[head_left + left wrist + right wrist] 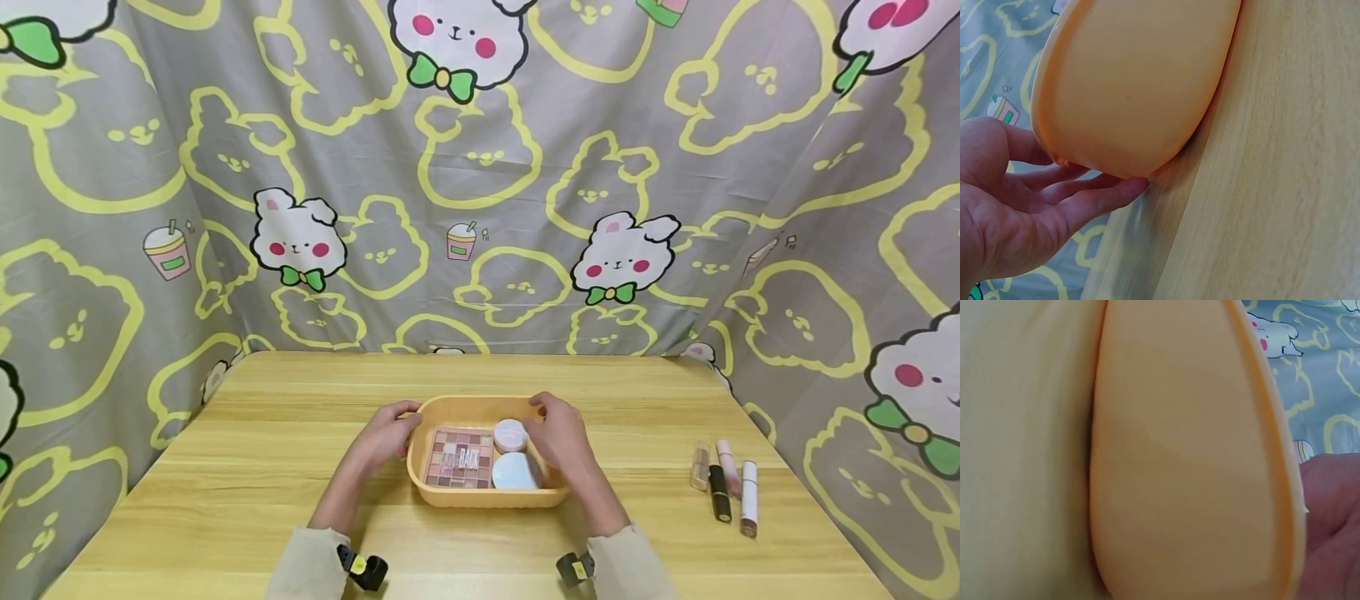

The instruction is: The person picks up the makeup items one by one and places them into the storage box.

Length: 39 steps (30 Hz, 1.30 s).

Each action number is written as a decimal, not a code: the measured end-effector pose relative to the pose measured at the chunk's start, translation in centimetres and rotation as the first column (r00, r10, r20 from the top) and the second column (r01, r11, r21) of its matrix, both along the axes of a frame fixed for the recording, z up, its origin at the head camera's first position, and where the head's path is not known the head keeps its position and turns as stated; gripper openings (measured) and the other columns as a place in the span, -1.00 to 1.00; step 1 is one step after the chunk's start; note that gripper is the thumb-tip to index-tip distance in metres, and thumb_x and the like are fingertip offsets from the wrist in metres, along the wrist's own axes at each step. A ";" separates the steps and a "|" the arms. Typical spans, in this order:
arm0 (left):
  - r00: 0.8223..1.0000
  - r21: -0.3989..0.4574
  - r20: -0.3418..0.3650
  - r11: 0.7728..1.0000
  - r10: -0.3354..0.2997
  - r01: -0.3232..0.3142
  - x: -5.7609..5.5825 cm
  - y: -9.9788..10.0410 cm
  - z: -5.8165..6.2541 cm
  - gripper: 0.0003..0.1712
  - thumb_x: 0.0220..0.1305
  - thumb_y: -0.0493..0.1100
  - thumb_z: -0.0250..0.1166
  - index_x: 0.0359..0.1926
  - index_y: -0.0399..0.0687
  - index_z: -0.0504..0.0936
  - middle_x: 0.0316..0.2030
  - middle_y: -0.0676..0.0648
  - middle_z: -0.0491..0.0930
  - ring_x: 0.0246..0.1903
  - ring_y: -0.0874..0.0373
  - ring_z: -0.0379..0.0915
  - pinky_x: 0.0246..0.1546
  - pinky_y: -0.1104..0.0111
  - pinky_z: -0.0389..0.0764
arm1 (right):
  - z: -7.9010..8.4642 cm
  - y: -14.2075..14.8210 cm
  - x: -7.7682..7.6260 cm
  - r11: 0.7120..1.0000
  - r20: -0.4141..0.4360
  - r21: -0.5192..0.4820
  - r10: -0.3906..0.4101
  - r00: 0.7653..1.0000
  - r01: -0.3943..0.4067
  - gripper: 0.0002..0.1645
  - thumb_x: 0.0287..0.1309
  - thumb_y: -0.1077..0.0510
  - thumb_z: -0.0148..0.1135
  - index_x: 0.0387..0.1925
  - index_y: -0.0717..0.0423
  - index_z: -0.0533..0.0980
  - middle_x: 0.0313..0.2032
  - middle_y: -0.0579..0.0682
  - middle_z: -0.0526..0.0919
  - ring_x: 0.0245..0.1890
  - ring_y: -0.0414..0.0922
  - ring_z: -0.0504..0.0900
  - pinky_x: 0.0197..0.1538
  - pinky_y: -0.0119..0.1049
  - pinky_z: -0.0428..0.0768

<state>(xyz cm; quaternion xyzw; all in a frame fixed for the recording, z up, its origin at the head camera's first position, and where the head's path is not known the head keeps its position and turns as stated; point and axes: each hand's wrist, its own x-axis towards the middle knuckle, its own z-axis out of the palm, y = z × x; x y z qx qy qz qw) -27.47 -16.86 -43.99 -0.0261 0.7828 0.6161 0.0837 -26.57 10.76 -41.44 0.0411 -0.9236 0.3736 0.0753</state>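
A shallow yellow-orange plastic storage box [491, 498] stands on the table in front of me. Inside lie an eyeshadow palette [459, 458] with many small squares and the lettering "BACK", a small round white case [511, 436] and a larger pale round compact [517, 472]. My left hand [390, 432] holds the box's left end, thumb up at the rim; the left wrist view shows its fingers [1100, 203] against the outer end wall. At the right end, my right hand [562, 429] grips the rim toward the back corner. Its fingertips are mostly hidden in the right wrist view.
On the table's right side lie several slim cosmetic tubes: a clear one [701, 465], a black one [719, 493], a pink one [727, 468] and a white one with a brown end [749, 498]. A patterned grey curtain [495, 225] hangs behind and on both sides of the wooden table [247, 492].
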 end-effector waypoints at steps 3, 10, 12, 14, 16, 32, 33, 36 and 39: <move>1.000 0.005 0.003 1.000 0.004 -0.004 0.0 0.0 0.0 -0.60 0.52 -0.21 0.03 0.24 -0.28 0.53 -0.04 -0.28 0.64 -0.16 0.06 0.61 -0.25 0.25 0.71 | 0.4 0.7 0.1 0.999 -0.052 -0.031 -0.021 0.998 0.019 -0.64 0.20 0.27 0.25 0.03 0.28 0.62 -0.19 0.20 0.70 -0.23 0.04 0.63 -0.19 -0.08 0.60; 1.000 0.004 -0.005 1.000 -0.003 0.003 0.1 0.0 0.2 -0.60 0.52 -0.21 0.03 0.25 -0.29 0.52 -0.08 -0.28 0.64 -0.22 0.07 0.59 -0.33 0.30 0.65 | 1.3 2.2 0.1 0.993 -0.114 -0.065 -0.108 0.988 0.101 -0.68 0.22 0.26 0.24 0.00 0.25 0.64 -0.23 0.17 0.71 -0.19 0.08 0.66 -0.12 -0.02 0.61; 1.000 0.007 -0.006 1.000 -0.009 0.009 0.1 0.0 0.2 -0.59 0.52 -0.21 0.03 0.25 -0.29 0.52 -0.09 -0.29 0.64 -0.23 0.08 0.58 -0.35 0.31 0.64 | 1.4 2.6 0.1 0.991 -0.111 -0.071 -0.125 0.986 0.118 -0.67 0.23 0.24 0.22 0.01 0.24 0.64 -0.22 0.18 0.71 -0.18 0.08 0.66 -0.12 -0.03 0.61; 1.000 0.013 -0.004 1.000 -0.009 0.009 0.1 0.0 0.1 -0.59 0.52 -0.21 0.03 0.26 -0.28 0.52 -0.10 -0.28 0.64 -0.25 0.08 0.58 -0.35 0.31 0.63 | 1.5 2.9 0.1 0.989 -0.104 -0.072 -0.136 0.985 0.129 -0.66 0.25 0.23 0.20 0.03 0.23 0.63 -0.21 0.17 0.70 -0.19 0.07 0.65 -0.13 -0.05 0.60; 1.000 0.014 -0.005 1.000 -0.010 0.010 0.1 0.0 0.1 -0.59 0.52 -0.21 0.03 0.26 -0.28 0.52 -0.10 -0.28 0.64 -0.24 0.08 0.58 -0.35 0.31 0.64 | 1.6 3.3 0.0 0.988 -0.100 -0.074 -0.145 0.984 0.138 -0.66 0.26 0.23 0.19 0.04 0.22 0.63 -0.22 0.16 0.70 -0.20 0.06 0.64 -0.15 -0.08 0.60; 1.000 0.004 -0.005 1.000 0.002 -0.002 0.0 0.0 0.0 -0.60 0.52 -0.22 0.04 0.24 -0.28 0.53 -0.08 -0.27 0.63 -0.20 0.06 0.60 -0.29 0.27 0.69 | 1.4 6.9 0.2 0.981 -0.101 -0.032 -0.191 0.976 0.189 -0.63 0.27 0.21 0.12 0.06 0.27 0.59 -0.24 0.15 0.70 -0.25 0.05 0.64 -0.21 -0.14 0.56; 1.000 0.006 -0.005 1.000 0.001 -0.001 0.0 0.0 0.0 -0.60 0.51 -0.22 0.04 0.24 -0.28 0.53 -0.08 -0.28 0.63 -0.20 0.06 0.60 -0.29 0.27 0.69 | 1.4 7.1 0.2 0.981 -0.094 -0.028 -0.194 0.976 0.192 -0.63 0.28 0.20 0.12 0.06 0.26 0.59 -0.24 0.15 0.70 -0.25 0.05 0.64 -0.22 -0.16 0.56; 1.000 0.009 -0.003 1.000 -0.001 0.001 0.0 0.0 0.0 -0.60 0.52 -0.21 0.04 0.25 -0.28 0.53 -0.08 -0.28 0.63 -0.19 0.06 0.60 -0.28 0.27 0.69 | 1.3 7.9 0.2 0.980 -0.077 -0.024 -0.199 0.977 0.198 -0.61 0.29 0.19 0.11 0.09 0.26 0.57 -0.23 0.15 0.70 -0.27 0.03 0.65 -0.25 -0.18 0.56; 1.000 0.006 0.000 1.000 -0.001 0.001 0.0 0.0 0.0 -0.60 0.52 -0.21 0.04 0.25 -0.27 0.52 -0.05 -0.28 0.63 -0.16 0.05 0.60 -0.25 0.25 0.70 | 1.2 8.7 0.3 0.979 -0.062 -0.025 -0.201 0.978 0.200 -0.60 0.30 0.18 0.10 0.10 0.28 0.56 -0.21 0.17 0.70 -0.28 0.03 0.65 -0.26 -0.18 0.56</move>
